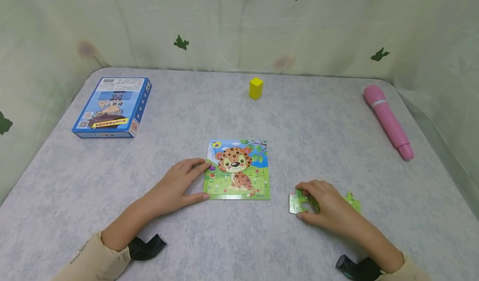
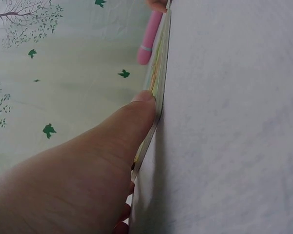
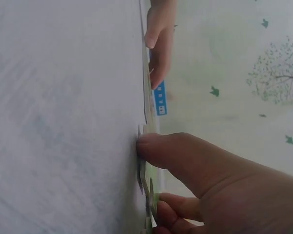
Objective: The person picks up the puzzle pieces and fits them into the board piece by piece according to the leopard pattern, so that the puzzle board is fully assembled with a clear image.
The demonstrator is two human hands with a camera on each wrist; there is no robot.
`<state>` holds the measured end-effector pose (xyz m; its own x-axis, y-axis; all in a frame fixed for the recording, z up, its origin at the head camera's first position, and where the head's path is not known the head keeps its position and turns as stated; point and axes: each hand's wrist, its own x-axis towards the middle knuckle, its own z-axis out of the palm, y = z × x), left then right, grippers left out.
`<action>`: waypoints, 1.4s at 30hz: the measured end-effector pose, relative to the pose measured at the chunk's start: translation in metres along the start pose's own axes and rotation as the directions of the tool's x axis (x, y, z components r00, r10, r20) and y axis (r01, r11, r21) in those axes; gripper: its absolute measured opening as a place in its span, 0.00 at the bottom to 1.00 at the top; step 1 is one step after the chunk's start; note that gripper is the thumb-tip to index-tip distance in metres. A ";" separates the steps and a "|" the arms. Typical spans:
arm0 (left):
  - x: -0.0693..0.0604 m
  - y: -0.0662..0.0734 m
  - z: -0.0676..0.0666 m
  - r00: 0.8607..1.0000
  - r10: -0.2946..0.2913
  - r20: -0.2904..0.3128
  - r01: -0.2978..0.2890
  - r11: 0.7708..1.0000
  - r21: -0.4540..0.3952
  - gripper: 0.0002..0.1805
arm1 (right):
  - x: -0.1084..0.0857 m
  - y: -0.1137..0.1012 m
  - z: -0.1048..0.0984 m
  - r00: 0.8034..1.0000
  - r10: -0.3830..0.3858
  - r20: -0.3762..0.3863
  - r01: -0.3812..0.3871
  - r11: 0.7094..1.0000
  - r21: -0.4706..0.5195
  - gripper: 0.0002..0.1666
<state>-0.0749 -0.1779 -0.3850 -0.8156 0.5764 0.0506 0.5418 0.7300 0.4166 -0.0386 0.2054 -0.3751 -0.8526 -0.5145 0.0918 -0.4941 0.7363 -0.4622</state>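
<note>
A square leopard jigsaw puzzle (image 1: pixel 237 181) lies flat mid-table in the head view. At its left edge rests my left hand (image 1: pixel 174 187), fingers spread and nearly straight, the thumb at the lower left corner; in the left wrist view the thumb lies along the board's edge (image 2: pixel 158 97). To the right of the board, my right hand (image 1: pixel 329 206) pinches a green puzzle piece (image 1: pixel 300 198) between thumb and fingers. A pale, shiny part (image 1: pixel 293 204) shows beside it. Another green piece (image 1: pixel 353 202) lies partly hidden behind this hand.
A blue picture box (image 1: pixel 112 108) lies at the back left. Near the back edge a yellow block (image 1: pixel 256 88) stands upright, and a pink microphone-like toy (image 1: pixel 389 121) lies at the right. A patterned curtain (image 1: pixel 239 27) hangs behind the grey table.
</note>
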 end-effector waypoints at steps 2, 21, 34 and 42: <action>0.000 0.000 0.000 1.000 -0.004 0.003 0.004 1.000 -0.004 0.41 | 0.001 -0.001 0.000 1.000 -0.003 -0.020 0.003 1.000 0.003 0.34; -0.002 -0.005 0.000 0.999 0.036 -0.009 -0.036 0.999 -0.040 0.38 | 0.065 -0.061 0.012 0.974 -0.161 -0.157 0.196 0.951 0.238 0.36; 0.001 -0.007 0.000 0.989 0.137 -0.048 -0.139 0.989 -0.044 0.31 | 0.107 -0.077 0.055 0.987 -0.159 -0.017 0.159 0.962 0.224 0.36; 0.000 -0.006 -0.002 0.974 0.219 -0.058 -0.220 0.976 -0.006 0.25 | 0.119 -0.079 0.065 0.986 -0.167 0.023 0.161 0.974 0.157 0.36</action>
<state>-0.0783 -0.1826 -0.3857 -0.6874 0.7002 0.1931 0.7066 0.5831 0.4008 -0.0899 0.0573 -0.3845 -0.7540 -0.6401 0.1476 -0.5923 0.5652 -0.5742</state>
